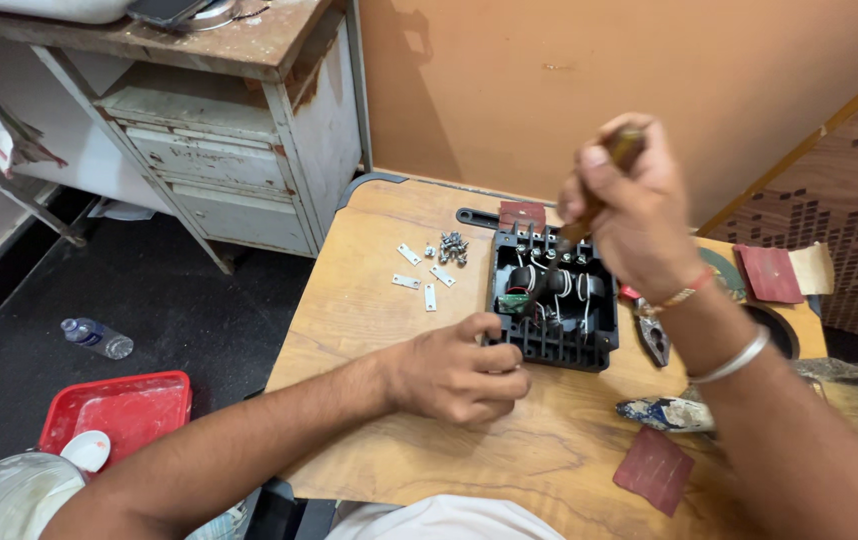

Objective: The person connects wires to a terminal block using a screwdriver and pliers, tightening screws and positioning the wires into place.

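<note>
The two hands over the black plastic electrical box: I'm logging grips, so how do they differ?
The left hand lies low on the wooden table, fingers curled against the black plastic electrical box at its near corner. The right hand is raised above the box, fist closed around a brown-handled tool angled down into it. Both are bare.

Dark phone screen (164, 10) atop the worn metal cabinet (239, 150)
</note>
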